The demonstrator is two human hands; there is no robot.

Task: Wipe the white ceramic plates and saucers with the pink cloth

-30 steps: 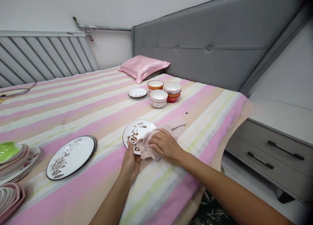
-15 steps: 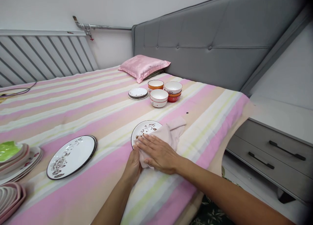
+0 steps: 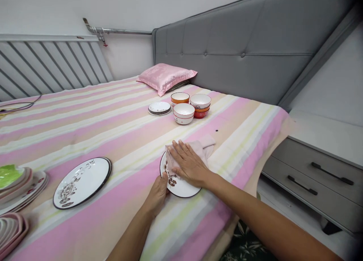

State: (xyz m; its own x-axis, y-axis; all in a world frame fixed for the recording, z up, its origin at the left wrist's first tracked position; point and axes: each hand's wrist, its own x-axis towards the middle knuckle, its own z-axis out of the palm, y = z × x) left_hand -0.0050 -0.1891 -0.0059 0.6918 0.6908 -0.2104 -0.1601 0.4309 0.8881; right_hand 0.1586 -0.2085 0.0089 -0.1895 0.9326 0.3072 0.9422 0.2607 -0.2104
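A round white plate (image 3: 181, 188) with a dark rim and brown floral pattern lies near the bed's edge, slightly tilted. My left hand (image 3: 157, 193) grips its left rim, thumb on top and fingers partly hidden beneath. A pale pink cloth (image 3: 208, 143) covers the plate's upper right part. My right hand (image 3: 188, 162) holds this cloth against the plate, its fingers stretched over the fabric and the thumb bent lower down. To the left sit larger oval plates (image 3: 82, 183) with dark rims and a flower pattern, stacked together.
Stacked bowls (image 3: 184, 115) and small plates (image 3: 159, 107) stand farther back, before a pink pillow (image 3: 166, 77). Pink dishes (image 3: 14, 234) and a green leaf-shaped dish (image 3: 10, 176) on a stack are at far left. A drawer cabinet (image 3: 317, 174) stands right of the bed.
My right hand and the cloth have moved up and right across the plate, baring its lower part. The plate has shifted down and right, with my left hand still at its rim.
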